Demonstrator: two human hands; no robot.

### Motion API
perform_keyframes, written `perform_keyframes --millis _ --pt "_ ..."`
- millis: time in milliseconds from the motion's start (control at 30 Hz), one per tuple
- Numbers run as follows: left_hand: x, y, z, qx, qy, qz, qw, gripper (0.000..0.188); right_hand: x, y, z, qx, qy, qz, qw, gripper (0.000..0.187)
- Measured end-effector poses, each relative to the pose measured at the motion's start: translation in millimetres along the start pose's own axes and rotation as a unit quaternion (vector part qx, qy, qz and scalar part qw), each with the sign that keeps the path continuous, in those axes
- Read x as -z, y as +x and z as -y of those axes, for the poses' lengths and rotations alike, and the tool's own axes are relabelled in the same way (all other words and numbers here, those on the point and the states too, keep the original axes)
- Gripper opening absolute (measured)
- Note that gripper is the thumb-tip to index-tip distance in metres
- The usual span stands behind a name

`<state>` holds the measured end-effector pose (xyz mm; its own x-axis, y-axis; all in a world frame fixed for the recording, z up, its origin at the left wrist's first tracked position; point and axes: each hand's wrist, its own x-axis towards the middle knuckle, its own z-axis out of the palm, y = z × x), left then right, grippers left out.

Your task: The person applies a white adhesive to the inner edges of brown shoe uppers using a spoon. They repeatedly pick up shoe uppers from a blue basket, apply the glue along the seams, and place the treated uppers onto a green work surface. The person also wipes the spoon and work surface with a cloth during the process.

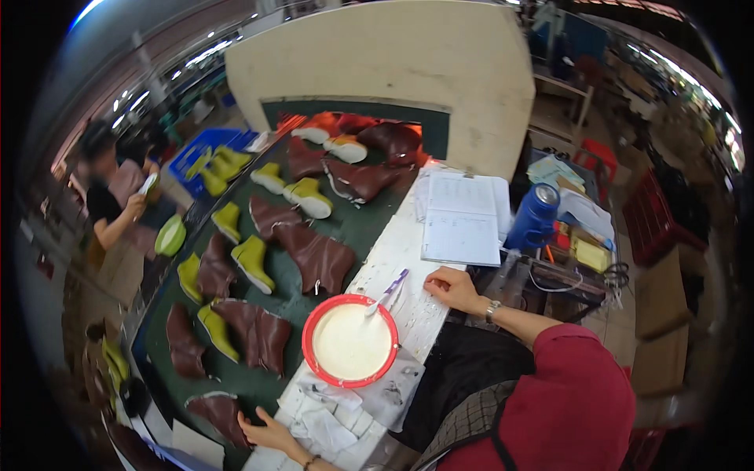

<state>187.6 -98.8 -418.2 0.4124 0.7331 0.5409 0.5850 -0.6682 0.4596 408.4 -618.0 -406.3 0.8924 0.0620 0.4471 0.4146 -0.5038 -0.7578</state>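
Note:
My left hand (271, 436) is at the near edge of the green conveyor belt, thumb and fingers apart. Its fingertips are right beside a maroon boot upper (217, 414), perhaps touching it. My right hand (453, 288) rests on the white ledge (393, 224) with loosely curled fingers; nothing shows in it. Between my hands stands a red-rimmed bowl (350, 342) of creamy white liquid. A toothbrush-like brush (385, 293), white and purple, lies across its rim. More maroon boot uppers (318, 253) and yellow-green shoe pieces (253, 263) lie on the belt.
A cream machine housing (377, 63) with a glowing opening spans the belt's far end. On the right are an open notebook (462, 216) and a blue flask (536, 217). Crumpled white paper (334, 416) lies by the bowl. Another person (118, 196) stands across the belt near a green bowl (170, 235).

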Motion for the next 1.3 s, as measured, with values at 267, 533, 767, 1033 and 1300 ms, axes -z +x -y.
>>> perform_keyframes --millis 267,533,767,1033,1300 --pt "5 7 -20 0.094 -0.023 -0.021 0.995 0.043 -7 5 2 -0.036 -0.095 -0.002 0.995 0.026" --pt "9 8 -11 0.079 -0.078 -0.062 0.992 0.029 -10 5 -8 -0.035 -0.080 -0.022 0.996 0.020" --pt "50 -39 -31 0.027 -0.126 -0.136 0.982 0.027 -11 8 -11 0.010 -0.009 0.025 1.000 0.019" --pt "84 -129 -46 0.039 0.040 -0.065 0.996 0.030 1 8 -15 0.075 0.040 0.055 0.995 0.015" --pt "53 -120 -40 0.128 -0.012 -0.066 0.990 0.031 9 7 -28 0.122 -0.045 0.061 0.990 0.020"
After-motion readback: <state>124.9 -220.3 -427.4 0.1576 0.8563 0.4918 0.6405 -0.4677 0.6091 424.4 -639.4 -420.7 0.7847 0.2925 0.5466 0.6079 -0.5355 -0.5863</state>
